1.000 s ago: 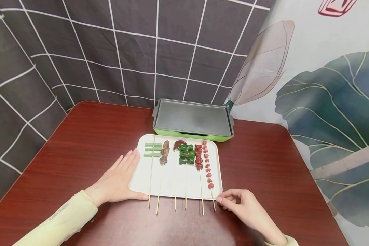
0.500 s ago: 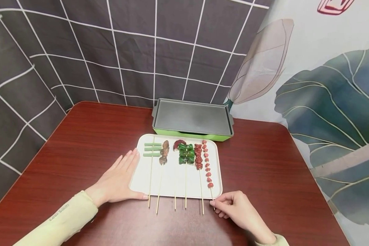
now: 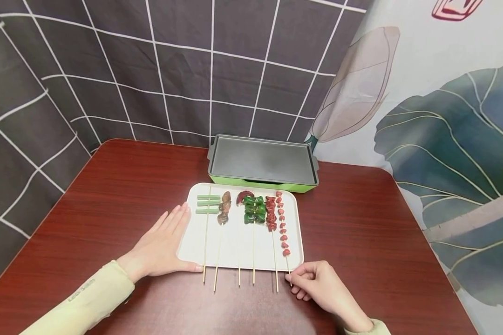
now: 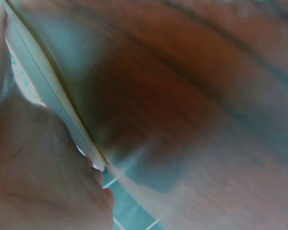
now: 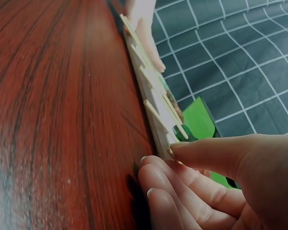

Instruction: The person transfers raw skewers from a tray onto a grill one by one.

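A white tray (image 3: 230, 244) lies on the table, holding several skewers with stick ends over its near edge. My left hand (image 3: 159, 246) rests along the tray's left side, fingers straight, thumb at the near edge. The left wrist view shows that palm (image 4: 43, 167) against the tray's side. At the near right corner my right hand (image 3: 320, 286) pinches the stick of the rightmost skewer, strung with small red pieces (image 3: 284, 237), between thumb and forefinger. Left of it lie a dark-red skewer (image 3: 270, 216), a green pepper skewer (image 3: 254, 210), a brown-chunk skewer (image 3: 223, 209) and a green-stalk skewer (image 3: 208, 204).
Behind the tray stands a green grill with a flat dark plate (image 3: 261, 159). A dark red curled piece (image 3: 244, 195) shows partly behind the green pepper. The wooden table (image 3: 360, 223) meets a gridded curtain (image 3: 184, 70) at the back.
My right hand has moved slightly left from the tray's corner and taken the rightmost skewer's stick. That skewer's lower end has shifted a little left. The left hand stays in place.
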Available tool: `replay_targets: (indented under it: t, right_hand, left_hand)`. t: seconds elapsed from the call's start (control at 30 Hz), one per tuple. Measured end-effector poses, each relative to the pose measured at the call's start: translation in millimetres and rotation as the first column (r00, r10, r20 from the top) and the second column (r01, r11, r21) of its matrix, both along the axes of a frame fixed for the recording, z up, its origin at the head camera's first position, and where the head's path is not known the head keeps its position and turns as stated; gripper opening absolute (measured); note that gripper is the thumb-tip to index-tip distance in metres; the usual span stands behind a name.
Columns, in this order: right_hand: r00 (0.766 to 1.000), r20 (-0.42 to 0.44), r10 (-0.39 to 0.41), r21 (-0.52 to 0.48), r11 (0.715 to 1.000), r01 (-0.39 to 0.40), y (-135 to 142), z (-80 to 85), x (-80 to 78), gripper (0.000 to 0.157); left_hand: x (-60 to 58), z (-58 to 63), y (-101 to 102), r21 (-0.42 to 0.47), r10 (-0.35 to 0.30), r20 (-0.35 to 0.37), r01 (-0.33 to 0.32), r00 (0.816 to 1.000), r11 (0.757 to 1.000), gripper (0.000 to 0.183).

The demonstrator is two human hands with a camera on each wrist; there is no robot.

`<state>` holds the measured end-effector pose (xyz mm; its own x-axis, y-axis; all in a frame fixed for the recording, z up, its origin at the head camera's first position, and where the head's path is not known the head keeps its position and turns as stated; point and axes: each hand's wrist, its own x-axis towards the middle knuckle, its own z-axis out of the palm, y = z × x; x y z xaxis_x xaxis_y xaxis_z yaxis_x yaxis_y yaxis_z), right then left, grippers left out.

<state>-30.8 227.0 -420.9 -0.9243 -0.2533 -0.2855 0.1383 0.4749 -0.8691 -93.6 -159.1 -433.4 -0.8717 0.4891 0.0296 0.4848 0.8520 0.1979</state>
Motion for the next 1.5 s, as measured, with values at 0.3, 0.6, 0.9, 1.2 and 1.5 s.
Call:
replay_targets:
  t: [0.3,0.6,0.9,1.2,1.5]
  right_hand:
    - [0.997,0.068,-0.037,-0.157,0.987,0.047,2,3.2,1.8,0.023]
    - [0.996,0.053,-0.076,-0.209,0.974,0.085,8,3.9,0.7,0.028]
    - [0.995,0.07,-0.069,-0.263,0.961,0.085,21,10.5,5.7,0.032]
    - [0.997,0.044,-0.069,-0.238,0.968,0.078,39,29.2,9.6,0.035]
    - [0.999,0.029,0.027,-0.25,0.968,-0.019,47,40.4,10.4,0.033]
  left_hand:
    - [0.2,1.1,0,-0.019,-0.006,-0.011,0.006,1.0,1.0,0.129]
    - [0.2,2.2,1,-0.005,-0.009,-0.008,0.009,1.0,1.0,0.129]
    - [0.6,1.3,1,0.0,-0.002,-0.002,0.002,1.0,1.0,0.129]
    - [1.1,0.9,2,0.0,0.002,-0.003,-0.002,1.0,1.0,0.129]
    - [-0.3,0.4,1,-0.005,-0.003,-0.002,0.003,1.0,1.0,0.13]
